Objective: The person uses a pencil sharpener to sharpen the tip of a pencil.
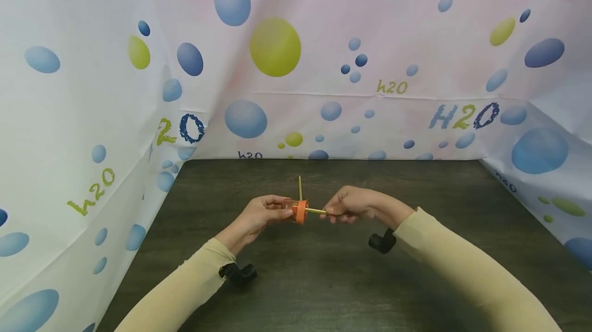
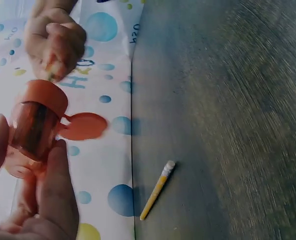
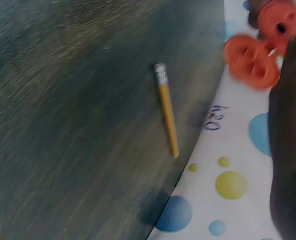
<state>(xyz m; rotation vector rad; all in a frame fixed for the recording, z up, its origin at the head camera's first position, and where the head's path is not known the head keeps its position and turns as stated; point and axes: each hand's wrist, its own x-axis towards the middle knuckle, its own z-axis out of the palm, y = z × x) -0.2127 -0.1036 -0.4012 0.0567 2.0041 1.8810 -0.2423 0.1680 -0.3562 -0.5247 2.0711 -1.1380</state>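
Note:
My left hand (image 1: 259, 217) grips a pencil sharpener (image 2: 35, 125) with a see-through shavings container and an orange lid. From the lid, a round orange flip cap (image 2: 85, 126) stands swung out to the side. My right hand (image 1: 350, 203) pinches a yellow pencil (image 1: 316, 211), whose far end meets the lid and is hidden there. A hole shows in the lid's face (image 3: 282, 27) in the right wrist view. Beyond the hands, a second yellow pencil (image 3: 168, 112) with a white eraser lies on the table.
The dark wood-grain table (image 1: 324, 280) runs back to a white sheet (image 1: 324, 23) printed with blue and green dots. This sheet also rises along the left and right sides. Each wrist carries a small black camera (image 1: 238, 273).

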